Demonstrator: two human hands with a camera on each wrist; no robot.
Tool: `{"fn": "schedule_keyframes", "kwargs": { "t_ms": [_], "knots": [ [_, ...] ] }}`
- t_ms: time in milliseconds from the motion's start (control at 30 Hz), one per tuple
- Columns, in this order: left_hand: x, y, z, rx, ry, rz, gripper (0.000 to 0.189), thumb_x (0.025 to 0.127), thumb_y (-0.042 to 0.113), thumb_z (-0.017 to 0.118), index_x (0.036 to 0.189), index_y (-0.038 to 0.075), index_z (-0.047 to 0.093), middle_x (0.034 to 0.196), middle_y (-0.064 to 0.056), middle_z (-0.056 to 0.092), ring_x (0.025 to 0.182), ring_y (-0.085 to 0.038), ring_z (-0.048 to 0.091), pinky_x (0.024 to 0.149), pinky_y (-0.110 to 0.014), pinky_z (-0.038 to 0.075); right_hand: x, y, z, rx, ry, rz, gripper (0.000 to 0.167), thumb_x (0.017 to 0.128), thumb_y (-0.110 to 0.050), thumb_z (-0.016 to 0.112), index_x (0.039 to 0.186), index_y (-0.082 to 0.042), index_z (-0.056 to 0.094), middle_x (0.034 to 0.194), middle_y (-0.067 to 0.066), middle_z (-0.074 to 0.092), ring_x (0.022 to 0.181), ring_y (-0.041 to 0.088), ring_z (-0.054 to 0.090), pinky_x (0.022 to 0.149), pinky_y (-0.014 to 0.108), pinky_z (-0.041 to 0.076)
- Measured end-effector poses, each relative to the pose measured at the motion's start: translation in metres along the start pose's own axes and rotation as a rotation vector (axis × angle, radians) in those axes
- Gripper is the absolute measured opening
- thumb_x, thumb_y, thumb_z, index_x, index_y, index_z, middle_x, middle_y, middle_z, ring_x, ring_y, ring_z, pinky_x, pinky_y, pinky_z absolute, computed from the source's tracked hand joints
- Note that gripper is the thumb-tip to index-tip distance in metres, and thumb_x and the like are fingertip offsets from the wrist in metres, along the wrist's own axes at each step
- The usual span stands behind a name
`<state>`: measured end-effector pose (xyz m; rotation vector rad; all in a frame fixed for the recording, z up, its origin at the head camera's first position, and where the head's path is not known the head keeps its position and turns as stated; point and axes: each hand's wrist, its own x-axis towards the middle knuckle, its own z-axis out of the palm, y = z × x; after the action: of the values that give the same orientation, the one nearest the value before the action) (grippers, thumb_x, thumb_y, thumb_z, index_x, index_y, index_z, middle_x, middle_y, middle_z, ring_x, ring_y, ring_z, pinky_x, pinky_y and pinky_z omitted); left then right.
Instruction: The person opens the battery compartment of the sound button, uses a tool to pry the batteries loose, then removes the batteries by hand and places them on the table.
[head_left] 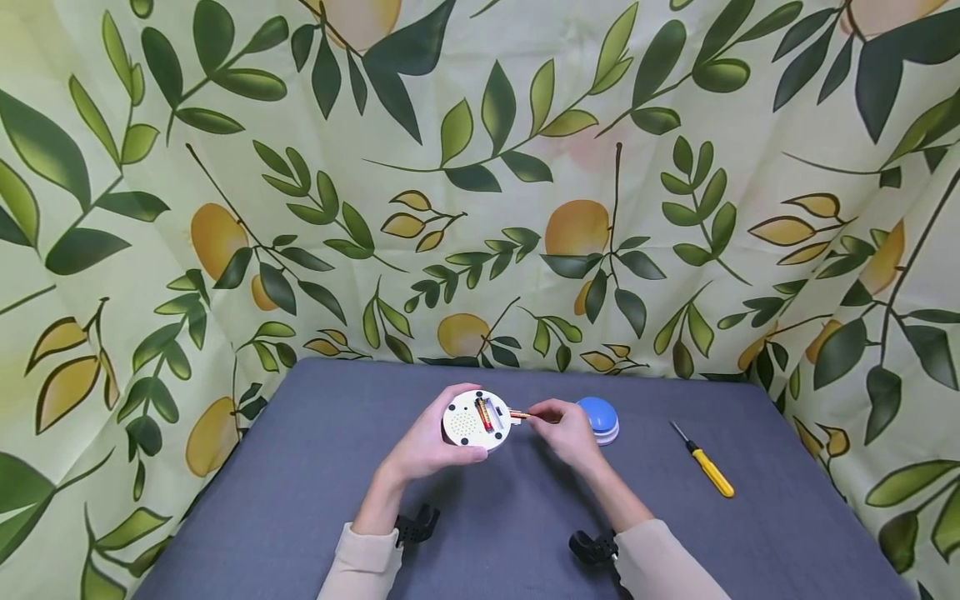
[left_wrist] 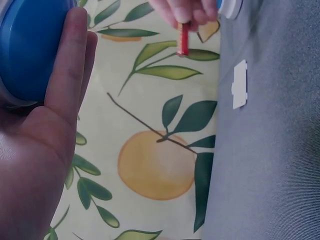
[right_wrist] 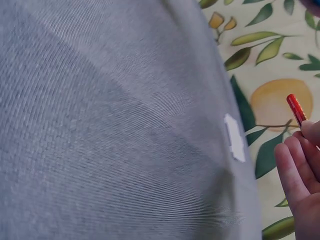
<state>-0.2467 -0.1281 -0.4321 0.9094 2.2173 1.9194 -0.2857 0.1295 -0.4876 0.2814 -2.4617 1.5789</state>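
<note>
My left hand (head_left: 432, 433) grips the rim of a round white push-button device (head_left: 463, 427), underside up. Its blue dome (left_wrist: 32, 47) appears in the left wrist view. One red battery (head_left: 484, 415) lies in the device's uncovered battery compartment, with a bare slot beside it. To the right, my right hand (head_left: 564, 429) pinches a second red battery (right_wrist: 296, 107) by one end; the other end points toward the device. The left wrist view shows that battery (left_wrist: 183, 40) below the right fingertips (left_wrist: 182, 14).
A small white battery cover (left_wrist: 240, 85) lies on the grey cloth-covered table (head_left: 300, 467). Another blue-domed push button (head_left: 597, 414) stands behind the right hand. Farther right lies a yellow-handled screwdriver (head_left: 710, 471). A leaf-patterned curtain (head_left: 480, 208) hangs behind the table.
</note>
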Motion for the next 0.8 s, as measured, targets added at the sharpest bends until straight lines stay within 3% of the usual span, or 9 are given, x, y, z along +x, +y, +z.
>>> {"fn": "schedule_keyframes", "kwargs": {
  "t_ms": [100, 467, 800],
  "knots": [
    [0.000, 0.000, -0.001, -0.002, -0.004, -0.003, 0.083, 0.076, 0.009, 0.086, 0.147, 0.012, 0.043, 0.127, -0.013, 0.057, 0.106, -0.025, 0.057, 0.085, -0.029, 0.051, 0.004, 0.007, 0.007, -0.022, -0.006, 0.006, 0.008, 0.084, -0.001, 0.078, 0.092, -0.002, 0.078, 0.085, 0.004, 0.074, 0.078, 0.015, 0.064, 0.068, 0.026, 0.051],
    [-0.001, 0.000, -0.003, -0.005, 0.000, 0.018, 0.083, 0.075, 0.007, 0.086, 0.146, 0.002, 0.042, 0.127, -0.016, 0.057, 0.106, -0.025, 0.057, 0.086, -0.028, 0.050, 0.012, 0.018, 0.021, -0.080, -0.043, 0.060, 0.005, 0.083, -0.002, 0.078, 0.089, -0.003, 0.078, 0.084, 0.004, 0.074, 0.076, 0.014, 0.063, 0.068, 0.028, 0.051],
    [-0.001, 0.001, -0.003, -0.003, 0.002, 0.013, 0.082, 0.075, 0.009, 0.086, 0.145, 0.008, 0.044, 0.127, -0.016, 0.057, 0.105, -0.025, 0.057, 0.085, -0.028, 0.050, 0.013, 0.023, 0.024, -0.175, -0.085, 0.050, 0.005, 0.082, -0.004, 0.081, 0.086, -0.006, 0.079, 0.084, 0.002, 0.073, 0.078, 0.014, 0.063, 0.070, 0.032, 0.051]
  ]
}}
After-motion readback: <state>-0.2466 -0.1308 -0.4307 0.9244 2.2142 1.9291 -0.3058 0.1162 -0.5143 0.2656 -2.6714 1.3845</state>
